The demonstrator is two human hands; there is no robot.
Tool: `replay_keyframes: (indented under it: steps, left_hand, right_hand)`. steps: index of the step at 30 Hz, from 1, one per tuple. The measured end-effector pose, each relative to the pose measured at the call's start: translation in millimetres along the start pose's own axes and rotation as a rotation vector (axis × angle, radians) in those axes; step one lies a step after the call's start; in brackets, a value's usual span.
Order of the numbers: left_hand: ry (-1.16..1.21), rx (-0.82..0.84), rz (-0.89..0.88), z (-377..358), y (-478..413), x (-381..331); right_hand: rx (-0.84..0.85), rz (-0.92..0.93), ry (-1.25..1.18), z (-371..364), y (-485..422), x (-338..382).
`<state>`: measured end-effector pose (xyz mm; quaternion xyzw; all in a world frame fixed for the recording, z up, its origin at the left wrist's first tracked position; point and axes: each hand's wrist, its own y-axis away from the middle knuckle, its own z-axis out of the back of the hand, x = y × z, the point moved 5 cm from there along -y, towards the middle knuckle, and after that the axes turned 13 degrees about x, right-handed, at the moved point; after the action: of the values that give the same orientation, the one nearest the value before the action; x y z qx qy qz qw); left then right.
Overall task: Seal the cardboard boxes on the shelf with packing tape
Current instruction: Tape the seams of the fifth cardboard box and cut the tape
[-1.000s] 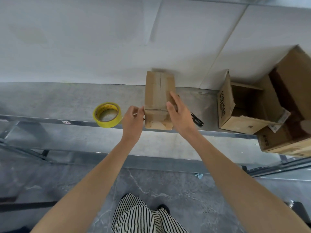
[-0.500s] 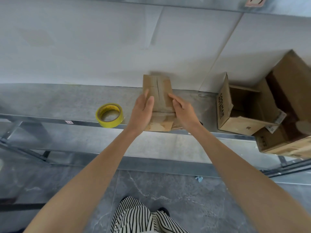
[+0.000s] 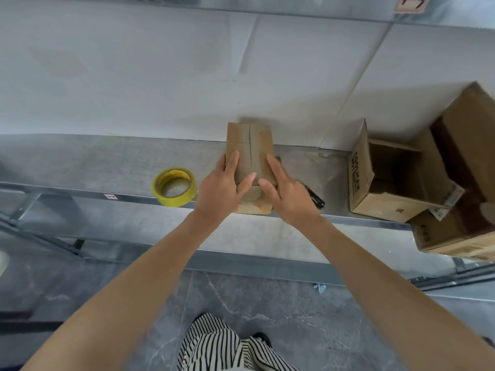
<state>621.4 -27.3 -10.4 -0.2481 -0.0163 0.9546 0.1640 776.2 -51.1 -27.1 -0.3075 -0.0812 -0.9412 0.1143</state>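
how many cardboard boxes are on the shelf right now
3. A small closed box at centre, an open box to its right, and a larger open box at the far right, cut off by the frame; more may lie beyond.

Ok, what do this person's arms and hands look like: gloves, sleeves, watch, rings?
The left hand and right hand wear no gloves, and no ring shows on the fingers in view. The left forearm and right forearm are uncovered to the frame's edge: no sleeve, watch or wristband. The only clothing visible is black-and-white striped trousers and a dark shoe below.
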Motion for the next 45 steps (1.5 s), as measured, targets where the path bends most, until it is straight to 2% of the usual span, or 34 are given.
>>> replay_keyframes:
  steps: [4,7,9,11,13,15,18,26,31,35,39,42,45]
  left_hand:
    - [-0.163,0.073,-0.052,3.8,-1.4,-0.5]
    - [-0.249,0.124,-0.082,5.3,-1.4,2.1]
    - [-0.071,0.153,-0.03,0.5,-3.0,6.6]
    - [0.314,0.116,0.071,-5.3,-2.6,5.8]
    - [0.571,-0.04,0.159,-10.2,0.2,0.2]
    - [0.625,-0.194,0.198,-10.3,2.5,-4.5]
    - [0.511,-0.256,0.176,-7.4,0.9,-3.7]
    - [0.383,-0.252,0.071,-3.3,-2.0,3.2]
    - [0.276,-0.232,-0.068,9.2,-3.1,7.5]
    - [0.38,-0.146,-0.021,9.6,-5.1,16.2]
    - [0.572,-0.028,0.171,-4.2,0.6,18.3]
    - [0.785,-0.037,0.299,-20.2,11.0,10.1]
    - [0.803,-0.045,0.238,-23.4,13.5,8.1]
  right_hand:
    - [0.012,-0.064,0.298,6.3,-3.1,1.8]
    - [0.057,-0.066,0.282,6.3,-3.4,-0.1]
    - [0.056,-0.063,0.009,1.4,-0.6,0.9]
    - [-0.03,-0.061,-0.357,-7.6,2.3,6.4]
    - [-0.18,-0.08,-0.594,-17.1,2.1,12.4]
    - [-0.311,-0.103,-0.685,-24.5,1.0,17.0]
    - [-0.386,-0.136,-0.662,-27.4,0.8,17.0]
    - [-0.416,-0.098,-0.528,-20.5,-2.4,6.0]
    - [-0.397,-0.089,-0.48,-12.8,-1.6,0.3]
    - [-0.243,-0.145,-0.431,0.6,-5.4,-7.4]
    - [-0.117,-0.181,-0.49,-2.6,-8.8,3.5]
    - [-0.19,-0.199,-0.566,-17.1,-7.5,17.5]
    - [-0.229,-0.202,-0.574,-17.5,-7.9,16.6]
